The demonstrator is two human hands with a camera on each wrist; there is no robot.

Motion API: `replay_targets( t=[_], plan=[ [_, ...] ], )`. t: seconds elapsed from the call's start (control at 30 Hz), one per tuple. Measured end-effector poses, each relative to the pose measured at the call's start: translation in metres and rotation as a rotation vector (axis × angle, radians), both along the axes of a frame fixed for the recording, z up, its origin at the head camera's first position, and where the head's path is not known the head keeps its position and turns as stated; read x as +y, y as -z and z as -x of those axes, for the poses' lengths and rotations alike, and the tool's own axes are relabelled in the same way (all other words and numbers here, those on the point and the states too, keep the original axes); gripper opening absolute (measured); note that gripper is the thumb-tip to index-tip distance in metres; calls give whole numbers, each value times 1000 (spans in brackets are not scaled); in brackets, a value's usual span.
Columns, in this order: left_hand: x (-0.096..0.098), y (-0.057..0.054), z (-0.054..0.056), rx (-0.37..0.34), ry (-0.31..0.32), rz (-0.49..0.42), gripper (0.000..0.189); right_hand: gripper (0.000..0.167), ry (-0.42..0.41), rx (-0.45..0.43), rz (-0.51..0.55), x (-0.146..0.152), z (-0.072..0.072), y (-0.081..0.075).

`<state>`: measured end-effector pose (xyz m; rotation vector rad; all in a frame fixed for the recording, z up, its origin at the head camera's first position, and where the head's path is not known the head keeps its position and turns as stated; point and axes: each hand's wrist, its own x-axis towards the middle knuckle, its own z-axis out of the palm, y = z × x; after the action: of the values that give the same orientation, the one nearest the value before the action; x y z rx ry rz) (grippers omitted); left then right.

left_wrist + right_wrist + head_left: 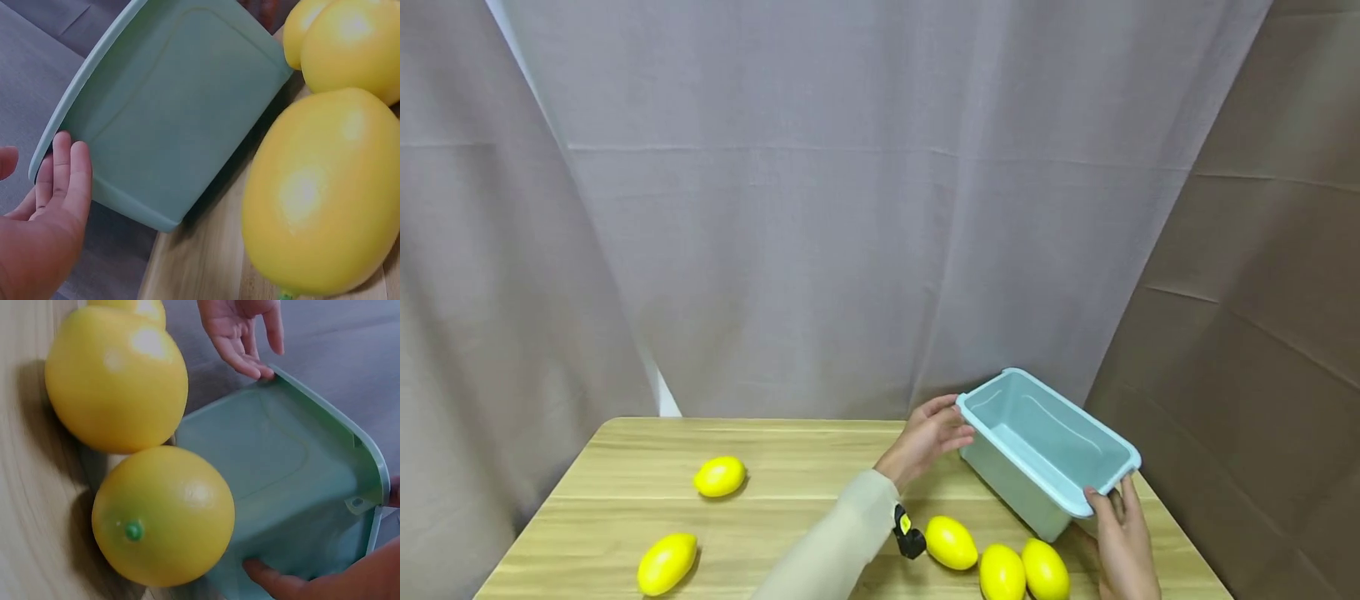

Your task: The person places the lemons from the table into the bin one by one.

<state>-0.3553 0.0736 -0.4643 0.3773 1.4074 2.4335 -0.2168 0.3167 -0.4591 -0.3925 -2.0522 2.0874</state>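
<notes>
A light blue-green plastic bin [1022,483] stands tilted at the right end of the table, its opening facing up. My right hand [1126,546] grips the near right corner, thumb over the rim and fingers beneath. At the far left corner is my left hand [927,437]; in the left wrist view its straight fingers [62,169] touch the outer wall under the rim, thumb apart from it. Just in front of the bin lie three yellow lemons: one lemon [951,542] by the left wrist, a second lemon [1002,573] and a third lemon [1045,569] side by side.
Two more lemons lie on the left of the wooden table [805,467], a far lemon [720,477] and a nearer lemon [667,564]. A grey curtain [775,250] hangs behind the table, and a brown one [1262,375] along its right side.
</notes>
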Motion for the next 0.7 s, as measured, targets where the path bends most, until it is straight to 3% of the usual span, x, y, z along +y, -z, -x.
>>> replay_targets(
  t=[0.33,0.5,0.7],
  plan=[
    [-9,5,-2,1,-48,81,44,78,-87,-92,-57,5,6,0],
    [-15,7,-4,19,-85,109,41,78,-114,-75,-75,3,11,0],
    [-21,13,-14,61,-153,231,39,78,-134,-77,-178,3,13,1]
  ],
)
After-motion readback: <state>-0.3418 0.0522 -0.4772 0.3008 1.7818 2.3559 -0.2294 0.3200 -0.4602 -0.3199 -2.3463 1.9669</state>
